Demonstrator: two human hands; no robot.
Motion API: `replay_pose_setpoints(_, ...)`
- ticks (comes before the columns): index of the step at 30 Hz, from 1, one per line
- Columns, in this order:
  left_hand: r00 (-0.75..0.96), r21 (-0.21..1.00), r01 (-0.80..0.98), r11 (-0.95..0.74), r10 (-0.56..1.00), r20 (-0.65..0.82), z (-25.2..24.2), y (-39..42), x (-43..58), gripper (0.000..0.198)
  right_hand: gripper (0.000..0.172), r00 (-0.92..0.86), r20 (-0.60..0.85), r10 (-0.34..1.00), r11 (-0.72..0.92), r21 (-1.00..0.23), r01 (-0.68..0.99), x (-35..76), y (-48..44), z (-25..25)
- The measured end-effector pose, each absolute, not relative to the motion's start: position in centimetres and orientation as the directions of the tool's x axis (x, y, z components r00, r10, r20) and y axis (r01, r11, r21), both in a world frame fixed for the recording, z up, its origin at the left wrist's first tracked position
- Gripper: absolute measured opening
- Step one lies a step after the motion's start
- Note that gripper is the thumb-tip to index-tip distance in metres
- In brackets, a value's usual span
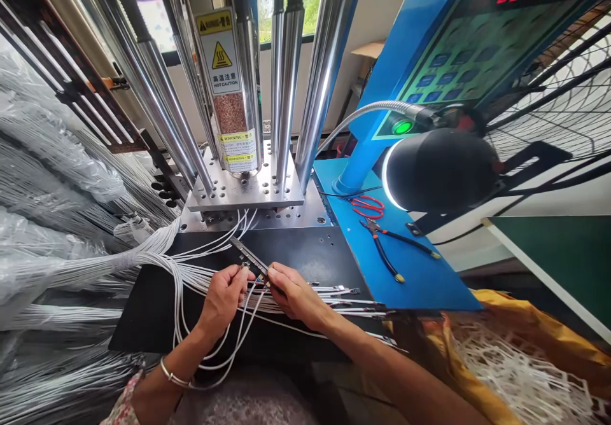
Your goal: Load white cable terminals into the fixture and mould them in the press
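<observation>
My left hand (pixel 224 298) and my right hand (pixel 293 294) meet over a black work plate (pixel 157 298) in front of a vertical press. Both are pinched shut on a narrow dark metal strip (pixel 248 256) that slants up to the left between them. White cables (pixel 191 266) fan from a big bundle at the left across the plate and under my fingers. Several cable ends with metal connectors (pixel 338 291) lie just right of my right hand. A thin bangle circles my left wrist.
The press's steel columns (pixel 286 81) and drilled base plate (pixel 248 189) stand behind. Red scissors (pixel 367 207) and pliers (pixel 386 247) lie on a blue shelf at the right, under a black lamp (pixel 439 170) and a blue control panel (pixel 458 49). Bagged white cables (pixel 52 164) pile up at the left.
</observation>
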State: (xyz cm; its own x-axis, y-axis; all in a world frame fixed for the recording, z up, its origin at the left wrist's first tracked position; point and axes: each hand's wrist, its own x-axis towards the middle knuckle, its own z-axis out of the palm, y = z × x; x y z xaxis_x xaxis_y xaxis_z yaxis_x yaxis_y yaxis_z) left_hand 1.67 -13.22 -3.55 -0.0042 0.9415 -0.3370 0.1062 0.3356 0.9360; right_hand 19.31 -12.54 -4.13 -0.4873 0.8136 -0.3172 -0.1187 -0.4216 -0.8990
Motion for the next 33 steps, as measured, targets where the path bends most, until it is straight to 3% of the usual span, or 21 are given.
replay_pose_setpoints(4, -0.013, 0.942, 0.013, 0.335, 0.942, -0.334, -3.4, -13.2, 1.6, 0.037, 0.031, -0.474, -0.286, 0.833, -0.336, -0.942, -0.022, 19.4, -12.3, -4.1)
replay_pose_setpoints(9, 0.032, 0.941, -0.041, 0.337, 0.941, -0.336, -3.3, -12.9, 1.2, 0.035, 0.033, -0.446, -0.119, 0.887, -0.056, -0.987, 0.152, 19.6, -12.0, -4.4)
replay_pose_setpoints(13, 0.053, 0.933, 0.116, 0.340, 0.936, -0.348, -3.0, -12.4, 0.5, 0.037, 0.032, -0.440, -0.153, 0.885, -0.108, -0.986, 0.126, 19.6, -12.2, -4.6)
replay_pose_setpoints(16, -0.095, 0.942, 0.216, 0.257, 0.966, -0.242, -3.0, -11.9, -0.1, 0.039, 0.032, -0.408, -0.193, 0.892, -0.193, -0.980, 0.043, 19.5, -12.3, -4.7)
replay_pose_setpoints(19, -0.166, 0.964, 0.146, 0.224, 0.966, -0.199, -3.1, -11.7, -0.3, 0.038, 0.034, -0.402, -0.244, 0.883, -0.282, -0.959, -0.038, 19.4, -12.4, -4.8)
replay_pose_setpoints(22, -0.061, 0.959, 0.095, 0.265, 0.964, -0.260, -3.1, -11.8, 0.1, 0.039, 0.035, -0.429, -0.282, 0.858, -0.354, -0.931, -0.095, 19.4, -12.5, -4.9)
replay_pose_setpoints(33, -0.018, 0.963, 0.102, 0.248, 0.969, -0.248, -3.1, -11.9, 1.0, 0.039, 0.033, -0.414, -0.143, 0.899, -0.131, -0.990, 0.057, 19.7, -12.1, -4.7)
